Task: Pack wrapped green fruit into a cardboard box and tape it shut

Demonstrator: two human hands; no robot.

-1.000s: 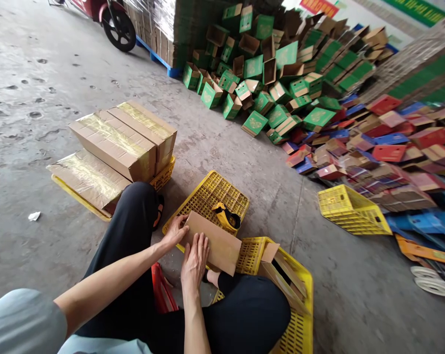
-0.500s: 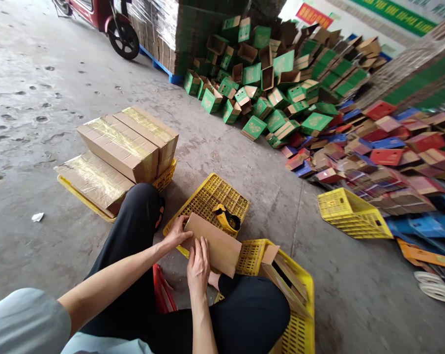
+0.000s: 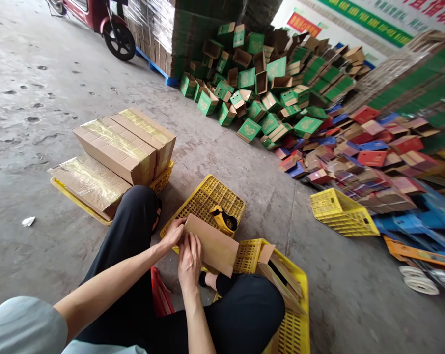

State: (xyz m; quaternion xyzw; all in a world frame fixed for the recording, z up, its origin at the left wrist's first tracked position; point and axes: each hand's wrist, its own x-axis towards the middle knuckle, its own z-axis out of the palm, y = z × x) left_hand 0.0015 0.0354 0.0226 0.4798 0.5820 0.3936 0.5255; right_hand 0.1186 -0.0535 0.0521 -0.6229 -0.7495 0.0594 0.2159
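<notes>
A small plain cardboard box [image 3: 215, 248] lies tilted over the near part of an upturned yellow crate [image 3: 196, 200]. My left hand [image 3: 174, 234] grips its left end, with the fingertips at the top edge. Against the box's near side, close to that same end, my right hand [image 3: 190, 258] presses with its fingers together and bent. Part of the right fingertips is hidden. Just behind the box, a yellow tape dispenser [image 3: 224, 220] rests on the crate. To the right, another yellow crate [image 3: 304, 295] holds cardboard boxes [image 3: 281, 280] with open flaps.
Taped cardboard boxes [image 3: 115, 145] are stacked on a yellow crate at the left. Piles of green boxes [image 3: 248, 130] and red and blue boxes [image 3: 372, 158] cover the floor behind. An empty yellow crate [image 3: 342, 211] stands at the right. A red scooter [image 3: 97, 14] is parked at the back left.
My right hand has slid left along the box, from its face to near the left end beside my left hand. The left hand keeps its hold. The view has shifted slightly.
</notes>
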